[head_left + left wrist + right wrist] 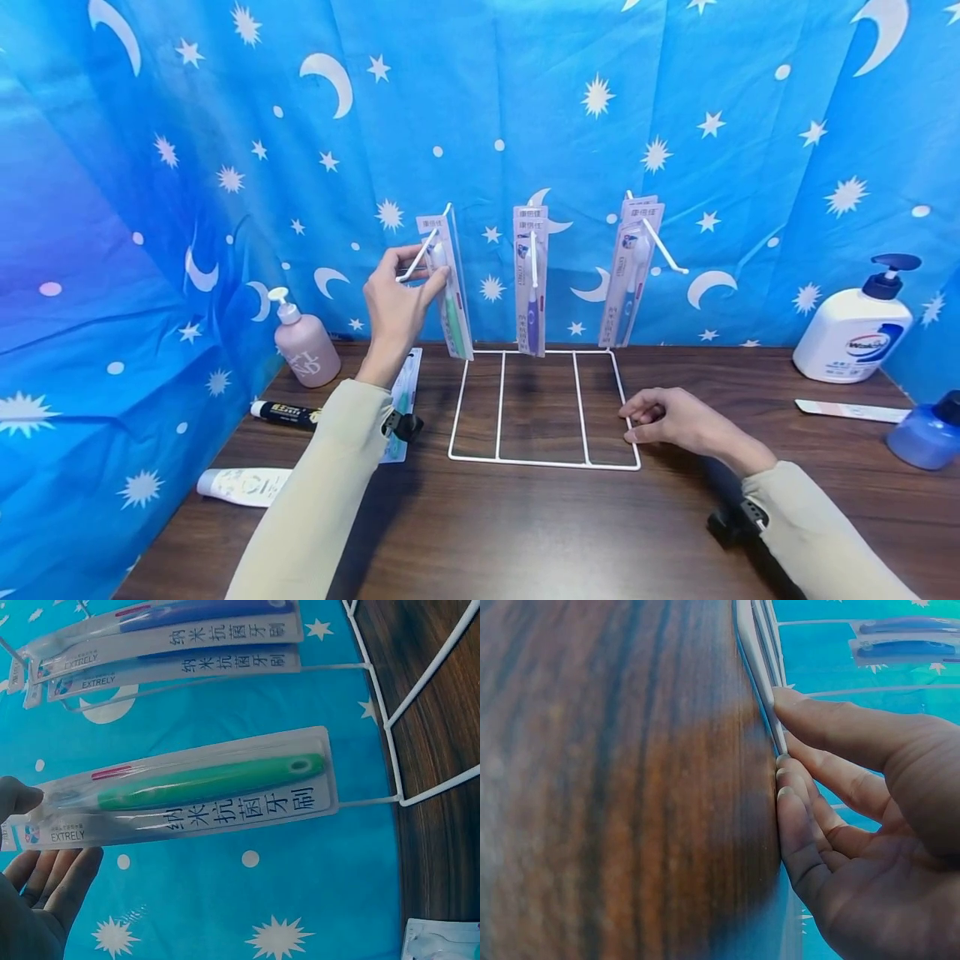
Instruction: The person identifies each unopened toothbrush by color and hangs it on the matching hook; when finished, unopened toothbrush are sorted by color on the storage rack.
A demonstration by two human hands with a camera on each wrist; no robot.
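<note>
A white wire display rack (545, 463) stands on the table, its base lying flat and its hooks rising at the back. On the left hook hangs a packaged green toothbrush (217, 784). My left hand (401, 296) pinches the upper part of that package between thumb and fingers. Packaged purple toothbrushes (532, 317) hang from the middle hook, and packaged toothbrushes with bluish handles (628, 292) from the right one. With thumb and fingers, my right hand (678, 422) grips the right rod of the rack's base; the right wrist view shows the fingertips around the white wire (759, 660).
Left of the rack, another packaged toothbrush (405, 392) lies partly behind my left wrist. A pink pump bottle (307, 346), a black tube (285, 414) and a white tube (243, 486) are farther left. At right are a white pump bottle (851, 337), a flat packet (851, 410) and a blue bottle (926, 437).
</note>
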